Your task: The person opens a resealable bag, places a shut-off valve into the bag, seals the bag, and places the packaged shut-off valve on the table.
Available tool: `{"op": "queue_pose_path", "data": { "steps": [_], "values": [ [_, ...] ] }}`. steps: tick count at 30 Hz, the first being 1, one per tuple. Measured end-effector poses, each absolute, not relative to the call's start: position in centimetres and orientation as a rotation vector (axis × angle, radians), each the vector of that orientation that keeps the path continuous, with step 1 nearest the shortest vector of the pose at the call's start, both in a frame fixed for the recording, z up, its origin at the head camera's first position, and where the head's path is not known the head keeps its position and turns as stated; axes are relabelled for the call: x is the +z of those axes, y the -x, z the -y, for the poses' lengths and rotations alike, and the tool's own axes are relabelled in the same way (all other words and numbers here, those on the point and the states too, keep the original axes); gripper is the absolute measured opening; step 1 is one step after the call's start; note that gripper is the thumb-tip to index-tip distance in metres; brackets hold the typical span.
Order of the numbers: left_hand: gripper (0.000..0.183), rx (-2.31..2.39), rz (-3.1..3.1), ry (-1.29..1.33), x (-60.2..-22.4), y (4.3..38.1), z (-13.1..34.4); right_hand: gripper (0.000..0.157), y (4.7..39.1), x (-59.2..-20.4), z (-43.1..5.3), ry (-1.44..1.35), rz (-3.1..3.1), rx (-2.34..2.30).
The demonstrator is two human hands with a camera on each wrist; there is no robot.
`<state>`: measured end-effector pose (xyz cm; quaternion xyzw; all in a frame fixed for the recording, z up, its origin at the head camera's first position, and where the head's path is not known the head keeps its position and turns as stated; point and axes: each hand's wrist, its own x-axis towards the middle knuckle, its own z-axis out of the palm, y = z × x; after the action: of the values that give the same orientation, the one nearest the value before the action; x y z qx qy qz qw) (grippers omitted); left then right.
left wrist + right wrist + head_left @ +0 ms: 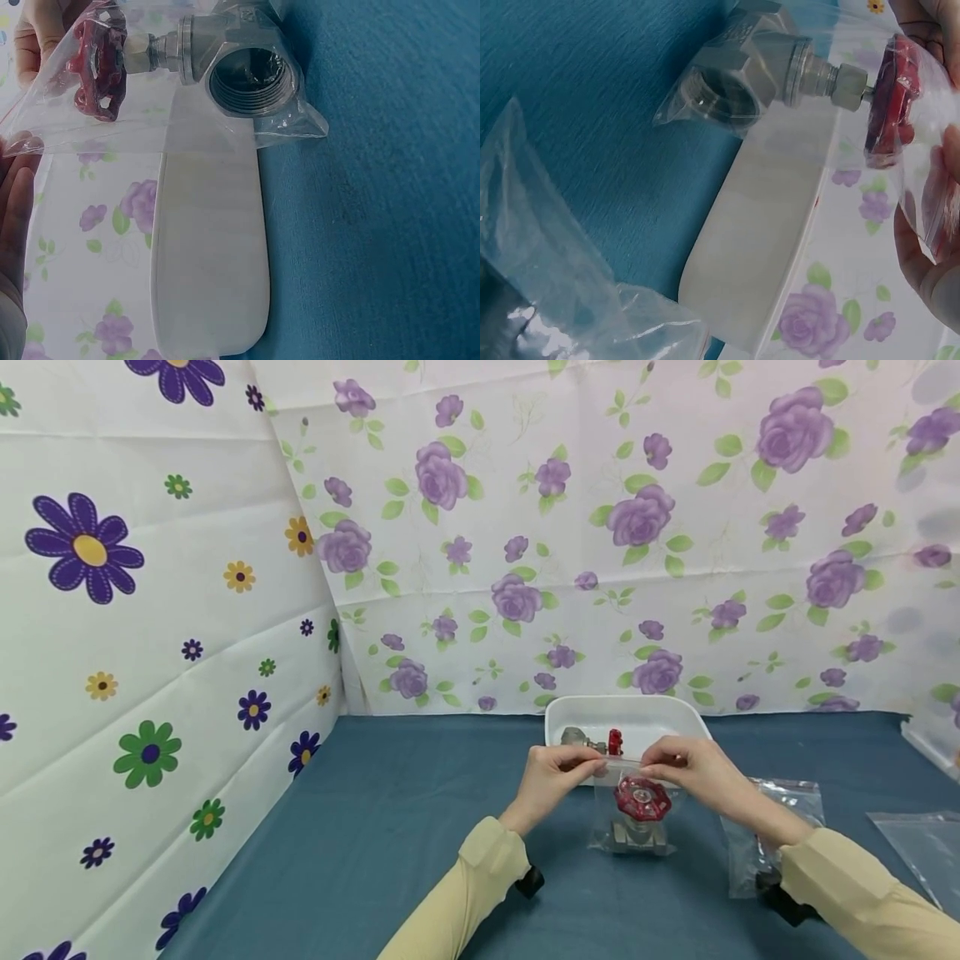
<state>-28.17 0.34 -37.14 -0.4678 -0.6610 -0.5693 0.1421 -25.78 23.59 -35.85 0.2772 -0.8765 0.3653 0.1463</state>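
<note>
A metal gate valve with a red handwheel [642, 799] is upright inside a clear zip bag [602, 833]. My left hand [551, 779] pinches the left part of the bag's top edge between thumb and fingers. At the right part of the same edge, my right hand [697, 774] pinches the plastic. The valve's threaded opening [253, 81] faces the left wrist camera through the film. In the right wrist view the handwheel [892, 101] lies just below the fingers. Whether the bag's base touches the cloth, I cannot tell.
Behind the hands stands a white tray [630, 710] with another red-handled valve [615, 742] in it. A filled clear bag [787, 793] lies under the right forearm. Farther right is a flat clear bag [926, 852]. Blue cloth [420, 810] covers the table.
</note>
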Motion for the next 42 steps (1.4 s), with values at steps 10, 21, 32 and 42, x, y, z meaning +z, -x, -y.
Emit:
{"op": "queue_pose_path", "data": {
  "steps": [10,21,32,42],
  "values": [
    [0.01,-1.631,1.895,1.361,-37.0,28.2,-0.5,0.006,25.6,-35.6,-24.6,-0.746,2.583,1.046],
    [0.01,-1.659,1.893,1.352,-37.2,28.2,-0.4,0.015,25.8,-35.8,-23.8,-0.802,2.481,0.888],
    [0.011,-1.644,1.9,1.345,-37.2,28.2,-0.3,0.009,25.9,-36.1,-24.7,-0.803,2.51,0.956],
    [0.011,-1.664,1.91,1.349,-37.3,28.2,-0.3,0.002,25.4,-35.7,-25.5,-0.727,2.604,0.949]
  ]
}}
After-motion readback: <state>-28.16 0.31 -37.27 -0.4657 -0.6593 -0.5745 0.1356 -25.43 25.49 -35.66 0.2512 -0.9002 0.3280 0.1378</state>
